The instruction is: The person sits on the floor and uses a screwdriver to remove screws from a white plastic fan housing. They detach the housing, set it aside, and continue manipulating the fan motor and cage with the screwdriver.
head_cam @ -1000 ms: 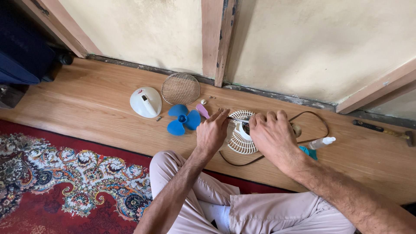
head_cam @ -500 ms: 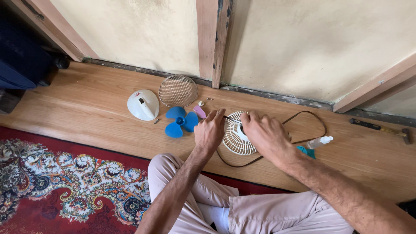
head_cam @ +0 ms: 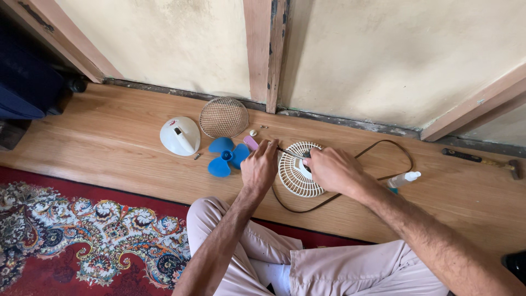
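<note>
A round white fan guard [head_cam: 296, 178] lies flat on the wooden floor in front of my knees. My left hand [head_cam: 259, 168] sits at its left rim, fingers curled around the tip of a thin screwdriver [head_cam: 289, 153]. My right hand [head_cam: 330, 170] covers the guard's right side and grips the dark handle end of that tool. A black cord [head_cam: 395, 155] loops out from under my right hand. Just left of my left hand lie a blue fan blade [head_cam: 227, 156] and a small pink piece [head_cam: 251, 142].
A white dome cover [head_cam: 179, 135] and a round wire mesh grille [head_cam: 223, 117] lie further left, by the wall. A small knob [head_cam: 253, 132] and screws [head_cam: 263, 126] sit near the wooden post. A white bottle [head_cam: 404, 178] and a hammer [head_cam: 482, 160] lie right. A patterned red rug [head_cam: 71, 241] borders the floor.
Both hands were spread over the fan guard; now their fingers are closed, with the thin screwdriver held between them above the guard.
</note>
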